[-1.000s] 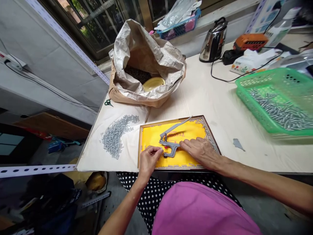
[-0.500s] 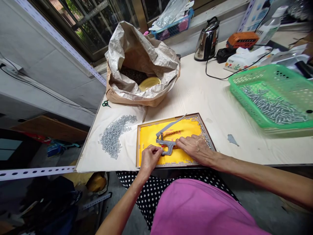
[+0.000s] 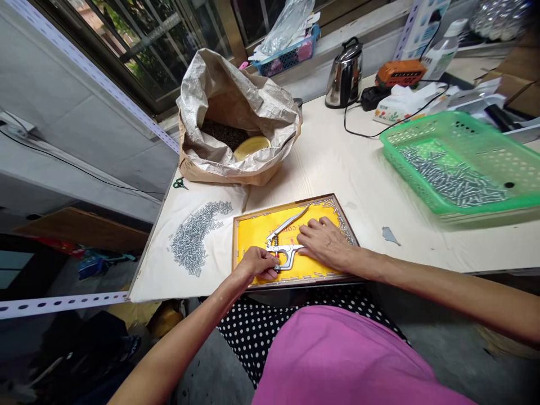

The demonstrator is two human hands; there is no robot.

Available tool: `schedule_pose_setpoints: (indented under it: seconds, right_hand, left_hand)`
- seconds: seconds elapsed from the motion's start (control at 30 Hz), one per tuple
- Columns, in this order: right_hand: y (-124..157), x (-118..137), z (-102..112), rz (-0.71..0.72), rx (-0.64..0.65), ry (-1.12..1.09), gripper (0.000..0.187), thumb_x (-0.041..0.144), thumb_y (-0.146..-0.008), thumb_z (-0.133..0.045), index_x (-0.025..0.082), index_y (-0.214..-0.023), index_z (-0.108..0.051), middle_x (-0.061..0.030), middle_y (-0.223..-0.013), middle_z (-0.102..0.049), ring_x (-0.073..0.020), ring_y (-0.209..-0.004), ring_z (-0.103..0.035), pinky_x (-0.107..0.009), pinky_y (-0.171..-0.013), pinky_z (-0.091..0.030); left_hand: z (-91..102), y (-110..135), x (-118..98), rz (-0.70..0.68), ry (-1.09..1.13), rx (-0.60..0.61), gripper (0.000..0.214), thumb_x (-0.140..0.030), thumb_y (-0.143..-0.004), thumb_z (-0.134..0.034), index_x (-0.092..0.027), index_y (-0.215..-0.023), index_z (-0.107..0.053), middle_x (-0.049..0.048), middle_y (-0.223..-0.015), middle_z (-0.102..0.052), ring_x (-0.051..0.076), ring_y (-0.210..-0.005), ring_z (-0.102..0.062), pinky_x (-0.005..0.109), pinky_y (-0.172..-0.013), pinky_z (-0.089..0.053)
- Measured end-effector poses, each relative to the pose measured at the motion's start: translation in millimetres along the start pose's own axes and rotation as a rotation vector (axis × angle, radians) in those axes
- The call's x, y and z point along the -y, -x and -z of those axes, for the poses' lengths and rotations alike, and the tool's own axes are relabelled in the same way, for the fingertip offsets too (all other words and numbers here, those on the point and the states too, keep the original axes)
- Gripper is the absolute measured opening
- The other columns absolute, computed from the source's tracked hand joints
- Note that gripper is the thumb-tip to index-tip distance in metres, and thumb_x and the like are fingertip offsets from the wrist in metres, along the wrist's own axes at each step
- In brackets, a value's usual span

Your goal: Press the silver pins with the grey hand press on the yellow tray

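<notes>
Lying in a shallow tray (image 3: pixel 235 242) lined with a yellow sheet (image 3: pixel 253 229), a silver tool (image 3: pixel 287 248) is touched by both hands. Its lower end is met by the left hand (image 3: pixel 258 262), whose thumb and fingers are pinched closed; what is between them is too small to be told. Its short handle end is met by the bent fingers of the right hand (image 3: pixel 324 244), but it cannot be told if it is gripped. The tool's long handle is tipped up and away. Bits of metal are lined along the tray's edges. A big pile of metal bits (image 3: pixel 194 239) is spread on a white cloth (image 3: pixel 158 264) to the left. More bits are kept in a green basket (image 3: pixel 422 197) on the right.
</notes>
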State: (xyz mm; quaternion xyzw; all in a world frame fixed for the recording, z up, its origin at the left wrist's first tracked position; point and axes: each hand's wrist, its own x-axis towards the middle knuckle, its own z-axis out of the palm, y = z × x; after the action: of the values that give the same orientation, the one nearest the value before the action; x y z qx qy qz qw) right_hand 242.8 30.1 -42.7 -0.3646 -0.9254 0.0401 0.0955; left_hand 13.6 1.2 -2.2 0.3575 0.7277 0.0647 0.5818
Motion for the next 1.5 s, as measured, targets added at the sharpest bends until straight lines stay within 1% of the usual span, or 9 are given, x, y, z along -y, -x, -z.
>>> schedule_pose_setpoints:
  seconds: [0.13, 0.2, 0.4, 0.6, 0.77, 0.9, 1.1, 1.33, 1.5]
  right_hand:
    - [-15.0, -26.0, 8.1, 0.02, -0.081, -0.033, 0.072, 0.066, -0.083, -0.064, 0.015, -0.133, -0.055, -0.0202, -0.145, -0.05, -0.0397, -0.131, -0.041, -0.052, -0.1, -0.037]
    - [-22.2, -37.0, 8.7, 0.045, -0.028, -0.027, 0.091, 0.072, -0.074, -0.069, 0.013, -0.141, -0.049, -0.0232, -0.145, -0.049, -0.0429, -0.136, -0.035, -0.056, -0.103, -0.035]
    - [-29.1, -41.7, 11.2, 0.072, 0.121, -0.001, 0.096, 0.069, -0.068, -0.073, 0.013, -0.142, -0.049, -0.0205, -0.127, -0.061, -0.042, -0.121, -0.048, -0.06, -0.098, -0.036]
    - [-21.8, -35.2, 15.5, 0.066, 0.089, -0.021, 0.083, 0.054, -0.071, -0.078, 0.017, -0.14, -0.051, -0.0146, -0.118, -0.066, -0.0337, -0.108, -0.054, -0.051, -0.097, -0.034]
    - [-16.3, -27.5, 22.2, 0.056, 0.126, -0.1, 0.081, 0.045, -0.079, -0.075, 0.018, -0.148, -0.042, -0.0147, -0.122, -0.066, -0.0338, -0.111, -0.054, -0.049, -0.097, -0.033]
    - [-12.9, -22.7, 26.2, 0.018, 0.105, -0.155, 0.085, 0.049, -0.081, -0.073, 0.013, -0.15, -0.039, -0.018, -0.123, -0.064, -0.0345, -0.113, -0.054, -0.047, -0.095, -0.037]
    - [-6.8, -30.5, 29.4, -0.01, 0.141, -0.093, 0.08, 0.046, -0.069, -0.084, 0.009, -0.133, -0.054, -0.0177, -0.118, -0.063, -0.0326, -0.106, -0.055, -0.042, -0.088, -0.043]
    - [-7.9, -27.9, 16.2, 0.055, 0.007, -0.07, 0.02, 0.031, -0.096, -0.06, 0.013, -0.103, -0.066, -0.0115, -0.096, -0.065, -0.0241, -0.093, -0.054, -0.035, -0.078, -0.04]
    - [-10.5, -18.6, 6.5, 0.026, 0.094, -0.075, 0.019, 0.021, -0.099, -0.053, 0.012, -0.092, -0.068, -0.0102, -0.09, -0.066, -0.0219, -0.088, -0.055, -0.034, -0.077, -0.038]
  left_hand:
    - [-1.3, 1.4, 2.1, -0.015, 0.001, -0.024, 0.023, -0.029, -0.077, -0.08, -0.012, -0.068, -0.067, 0.0017, -0.05, -0.067, 0.012, -0.046, -0.064, 0.021, -0.053, -0.054]
    - [-2.4, 3.3, 2.1, -0.019, 0.004, -0.041, 0.024, -0.03, -0.075, -0.082, -0.013, -0.069, -0.067, 0.0014, -0.05, -0.067, 0.012, -0.045, -0.063, 0.021, -0.053, -0.054]
    - [-6.5, 9.6, -4.1, -0.004, -0.002, -0.07, 0.019, -0.023, -0.078, -0.079, -0.013, -0.072, -0.065, 0.0012, -0.049, -0.066, 0.011, -0.044, -0.061, 0.021, -0.053, -0.053]
    - [-8.7, 18.7, -5.2, -0.035, -0.23, -0.112, 0.021, -0.023, -0.091, -0.063, -0.014, -0.073, -0.064, 0.0015, -0.056, -0.066, 0.014, -0.053, -0.064, 0.027, -0.062, -0.055]
    - [-28.0, 23.0, -6.9, -0.577, -0.804, -0.551, 0.02, -0.029, -0.084, -0.074, -0.017, -0.097, -0.066, 0.0104, -0.109, -0.068, 0.028, -0.104, -0.066, 0.04, -0.088, -0.055]
    - [-41.8, 0.4, -24.7, -0.941, -0.989, -0.421, 0.062, -0.032, -0.078, -0.081, -0.017, -0.129, -0.052, 0.0153, -0.134, -0.056, 0.033, -0.124, -0.053, 0.049, -0.103, -0.048]
    - [-33.1, -24.4, -36.3, -0.972, -1.063, -0.302, 0.066, -0.035, -0.079, -0.08, -0.016, -0.134, -0.049, 0.0129, -0.122, -0.061, 0.031, -0.112, -0.056, 0.047, -0.098, -0.049]
    - [-35.3, -19.2, -34.3, -0.984, -1.006, -0.404, 0.028, -0.03, -0.088, -0.071, -0.017, -0.112, -0.063, 0.0088, -0.107, -0.066, 0.026, -0.102, -0.058, 0.039, -0.088, -0.05]
    - [-35.4, -27.0, -32.2, -0.915, -1.03, -0.383, 0.011, -0.028, -0.092, -0.066, -0.018, -0.096, -0.068, 0.0079, -0.095, -0.069, 0.024, -0.095, -0.061, 0.035, -0.084, -0.051]
